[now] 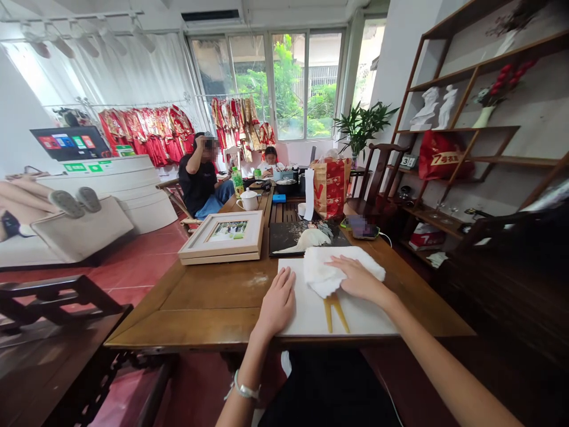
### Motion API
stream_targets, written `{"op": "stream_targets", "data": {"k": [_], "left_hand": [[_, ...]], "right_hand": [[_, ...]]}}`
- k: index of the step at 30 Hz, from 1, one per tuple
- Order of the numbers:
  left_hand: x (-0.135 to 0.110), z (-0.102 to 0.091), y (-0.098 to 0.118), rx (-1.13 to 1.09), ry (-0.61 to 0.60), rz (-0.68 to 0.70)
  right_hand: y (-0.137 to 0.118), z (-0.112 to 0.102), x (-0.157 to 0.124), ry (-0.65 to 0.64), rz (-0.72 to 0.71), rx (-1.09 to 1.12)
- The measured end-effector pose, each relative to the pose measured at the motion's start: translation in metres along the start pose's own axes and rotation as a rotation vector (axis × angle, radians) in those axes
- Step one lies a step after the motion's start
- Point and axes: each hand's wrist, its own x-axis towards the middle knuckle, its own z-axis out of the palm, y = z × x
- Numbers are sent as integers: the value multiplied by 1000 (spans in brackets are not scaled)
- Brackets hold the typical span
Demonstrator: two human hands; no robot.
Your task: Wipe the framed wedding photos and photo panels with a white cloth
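My left hand lies flat on the left edge of a white board, fingers stretched forward and close together. A white cloth is spread over the board's upper part, one corner reaching past its right side. My right hand rests on the cloth with fingers extended and pressing down. Below the cloth, two tapered yellow shapes show on the board; their upper ends are hidden. Just behind the board lies a dark picture panel with a white gown on it.
Left on the wooden table are stacked light-wood frames and a white lidded cup. A phone with a cable and a red paper bag stand behind the panel. A seated person and another person are farther back.
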Motion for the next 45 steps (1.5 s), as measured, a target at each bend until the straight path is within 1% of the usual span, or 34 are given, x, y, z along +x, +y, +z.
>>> {"op": "stream_targets", "data": {"k": [2, 4, 7, 10, 14, 17, 19, 21, 24, 27, 30, 33, 36, 38, 39, 41, 43, 45], "left_hand": [[0, -1, 1, -1, 7, 10], [0, -2, 2, -3, 17, 21], [-1, -3, 4, 3, 18, 22], [-1, -2, 3, 7, 19, 36], [0, -1, 1, 18, 3, 49], [0, -1, 1, 25, -9, 20], [0, -1, 1, 25, -9, 9], [1, 0, 1, 22, -8, 14], [1, 0, 1, 10, -6, 28], [0, 0, 1, -11, 3, 43], [-1, -1, 0, -33, 4, 56], [-2, -1, -2, -35, -10, 82], [-2, -2, -4, -31, -27, 91], [-2, -2, -4, -35, -26, 63], [-1, -2, -3, -35, -26, 47], [0, -1, -1, -26, -29, 18], [0, 0, 1, -8, -26, -3], [0, 0, 2, 10, -17, -9]], "right_hand": [[-18, 8, 15, 7, -10, 18], [-35, 16, 24, 3, -56, 53], [-49, 24, 27, 7, -93, 79], [-42, 22, 18, -13, -147, 113], [-16, 6, -1, -110, -250, 146], [-6, -4, -13, -137, -243, 115], [-8, -5, -15, -109, -198, 64], [-16, 0, -12, -56, -151, -16], [-34, 14, -5, 36, -107, -161], [-52, 30, -7, 113, -132, -279], [-67, 41, -29, 132, -176, -340], [-79, 46, -68, 120, -192, -359], [-81, 50, -101, 105, -228, -342], [-75, 50, -110, 107, -239, -315], [-71, 49, -109, 111, -224, -300], [-59, 45, -95, 116, -157, -270], [-45, 37, -71, 100, -87, -238], [-30, 28, -43, 67, -50, -208]]}}
